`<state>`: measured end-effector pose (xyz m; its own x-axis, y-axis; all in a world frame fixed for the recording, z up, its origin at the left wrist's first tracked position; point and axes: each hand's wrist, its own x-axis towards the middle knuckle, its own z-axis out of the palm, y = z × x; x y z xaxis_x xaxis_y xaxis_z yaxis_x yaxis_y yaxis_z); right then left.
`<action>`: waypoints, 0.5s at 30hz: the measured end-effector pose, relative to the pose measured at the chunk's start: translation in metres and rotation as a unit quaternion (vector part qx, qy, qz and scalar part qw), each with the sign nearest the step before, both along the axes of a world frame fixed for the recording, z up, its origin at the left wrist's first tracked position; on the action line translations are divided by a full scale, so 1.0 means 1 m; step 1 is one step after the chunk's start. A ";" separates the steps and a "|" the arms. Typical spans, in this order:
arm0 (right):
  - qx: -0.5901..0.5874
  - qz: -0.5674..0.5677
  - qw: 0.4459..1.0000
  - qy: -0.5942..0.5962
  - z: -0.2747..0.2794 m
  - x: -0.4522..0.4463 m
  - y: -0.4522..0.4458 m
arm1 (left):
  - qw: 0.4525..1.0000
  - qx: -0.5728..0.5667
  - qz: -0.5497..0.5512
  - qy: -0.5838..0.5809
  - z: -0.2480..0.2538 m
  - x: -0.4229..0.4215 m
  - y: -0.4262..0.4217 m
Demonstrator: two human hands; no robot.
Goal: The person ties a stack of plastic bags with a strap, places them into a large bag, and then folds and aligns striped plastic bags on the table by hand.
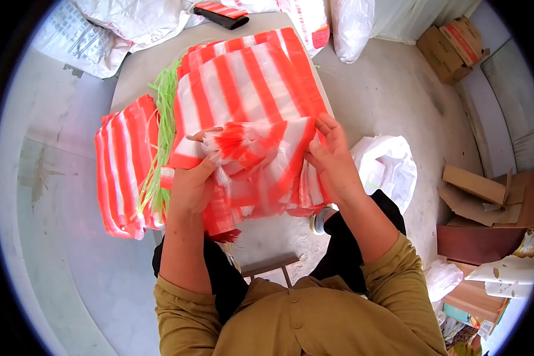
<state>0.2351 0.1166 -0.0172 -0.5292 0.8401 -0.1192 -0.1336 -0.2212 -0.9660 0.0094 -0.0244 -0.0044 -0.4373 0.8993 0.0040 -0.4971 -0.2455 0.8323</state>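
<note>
Red-and-white striped plastic bags (267, 157) are bunched between my hands, their gathered ends fanned out near the left side. My left hand (194, 183) grips that gathered end, fingers partly behind the plastic. At the other side, my right hand (336, 161) pinches the upper right corner of the bags between thumb and fingers. Directly beyond lies a flat stack of similar striped bags (243, 77) on the table. Green plastic strips (167, 113) hang along the stack's left edge, close to my left hand.
Another striped bag stack (124, 166) sits at the table's left edge. A black item with a striped top (221, 15) lies at the far end of the table (142, 68). On the floor to the right are a white sack (400, 160) and an open cardboard box (486, 196).
</note>
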 end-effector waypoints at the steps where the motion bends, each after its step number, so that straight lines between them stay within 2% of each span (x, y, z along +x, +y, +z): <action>1: 0.002 -0.005 1.000 0.002 0.003 -0.002 -0.004 | 1.000 0.003 -0.001 0.002 -0.001 0.000 0.000; 7: 0.076 -0.012 0.987 0.142 0.006 -0.009 -0.009 | 1.000 -0.004 -0.008 0.008 -0.001 -0.001 -0.001; 10: 0.125 -0.015 0.984 0.128 0.013 -0.009 -0.009 | 1.000 -0.015 -0.003 0.002 -0.001 -0.001 -0.002; 15: 0.085 -0.039 0.989 0.115 0.018 -0.007 -0.006 | 1.000 -0.012 -0.005 0.010 -0.006 -0.003 -0.003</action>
<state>0.2278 0.1108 0.0009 -0.4592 0.8767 0.1433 -0.3644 -0.0388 -0.9304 0.0069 -0.0270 -0.0106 -0.4277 0.9039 -0.0083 -0.4830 -0.2208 0.8473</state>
